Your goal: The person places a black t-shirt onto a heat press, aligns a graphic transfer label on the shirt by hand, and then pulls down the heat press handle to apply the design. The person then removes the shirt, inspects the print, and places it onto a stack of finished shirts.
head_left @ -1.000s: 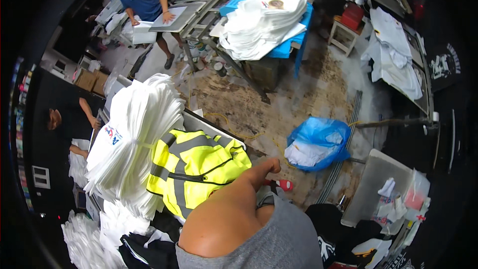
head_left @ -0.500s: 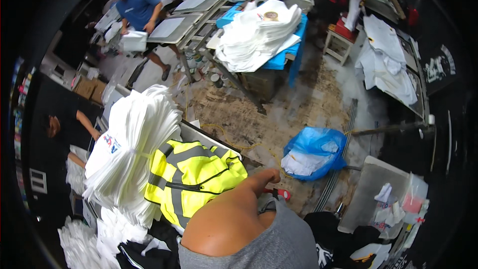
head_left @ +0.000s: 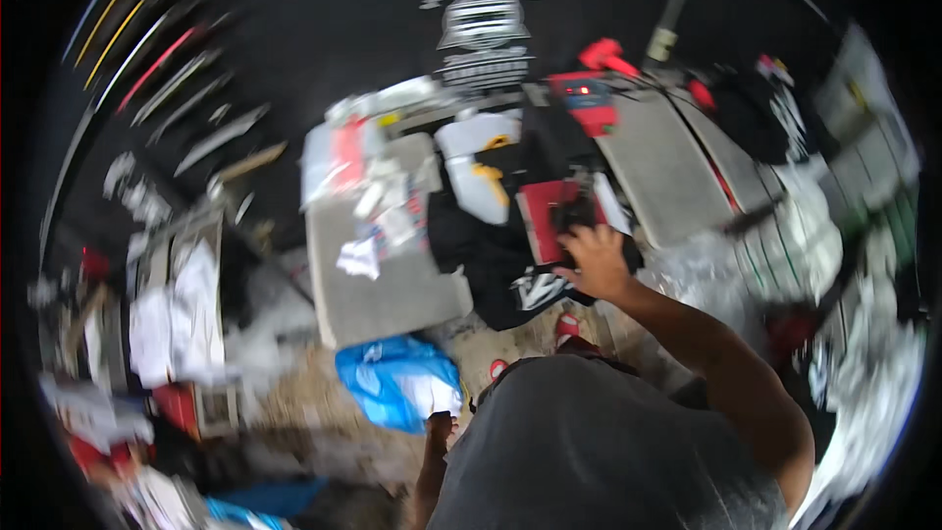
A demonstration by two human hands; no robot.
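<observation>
My right hand (head_left: 597, 260) reaches forward with its fingers spread over a small dark object (head_left: 577, 214), whose kind blur hides. That object lies on a flat dark-red item (head_left: 543, 221), beside black printed cloth (head_left: 540, 287) on the worktop. Down at my left side is my left hand (head_left: 442, 424), next to a blue plastic bag (head_left: 378, 388) with white material (head_left: 432, 395) showing in its mouth. Its fingers are small and smeared, so I cannot see whether it touches the bag.
A grey board (head_left: 378, 285) carries crumpled white pieces, and another grey board (head_left: 659, 167) stands at the right. Behind it are a red control box (head_left: 586, 103) and a red heat-gun-shaped tool (head_left: 606, 57). White bundles (head_left: 795, 245) are stacked far right. White cloth (head_left: 196, 309) hangs left.
The view has swung from the white cloth stacks and yellow safety vest to the worktop by the black wall. My right hand now shows, reaching over the worktop.
</observation>
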